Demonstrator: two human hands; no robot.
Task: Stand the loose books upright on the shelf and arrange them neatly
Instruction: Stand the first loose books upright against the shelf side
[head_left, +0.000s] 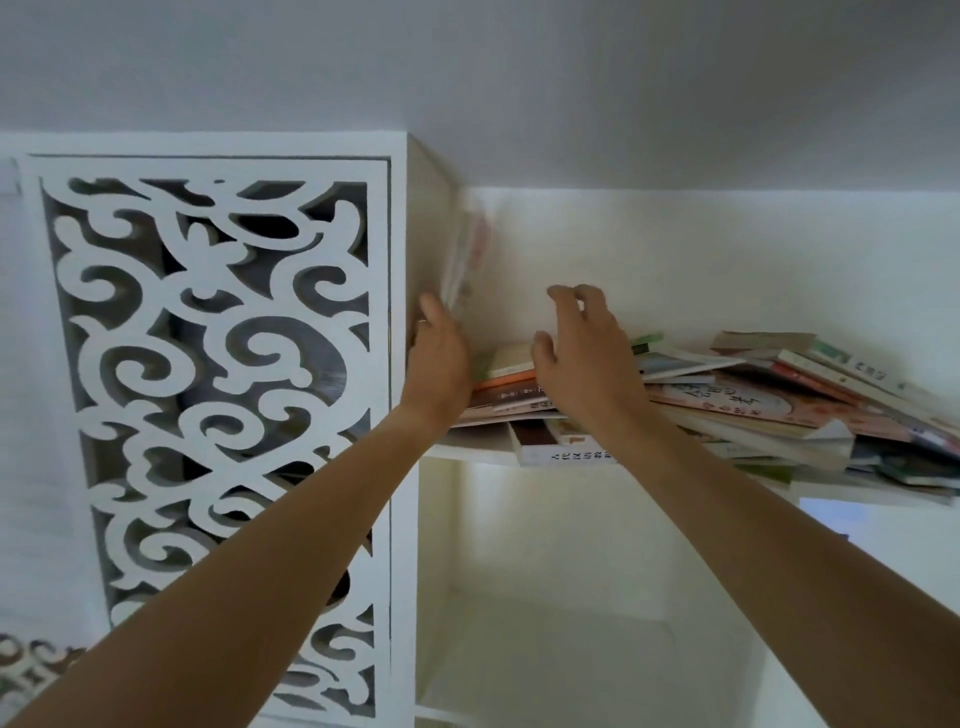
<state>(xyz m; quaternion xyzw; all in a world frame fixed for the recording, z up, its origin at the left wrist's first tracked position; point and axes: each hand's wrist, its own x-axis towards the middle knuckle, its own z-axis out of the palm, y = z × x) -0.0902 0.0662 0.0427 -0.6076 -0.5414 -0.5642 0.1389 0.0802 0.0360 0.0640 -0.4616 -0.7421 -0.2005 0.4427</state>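
Left hand (439, 353) presses blurred upright book (465, 260) against left shelf wall (428, 208); fingers hidden behind book, so whether they clasp it can't be told. Right hand (584, 353) open, fingers spread, empty, hovering just above near-left end of pile (753, 405). Pile lies flat, sprawling right along shelf (467, 449), some overhanging near edge. Judgement: keep upright book pinned; lift top book only, stand it flush beside first, spine out.
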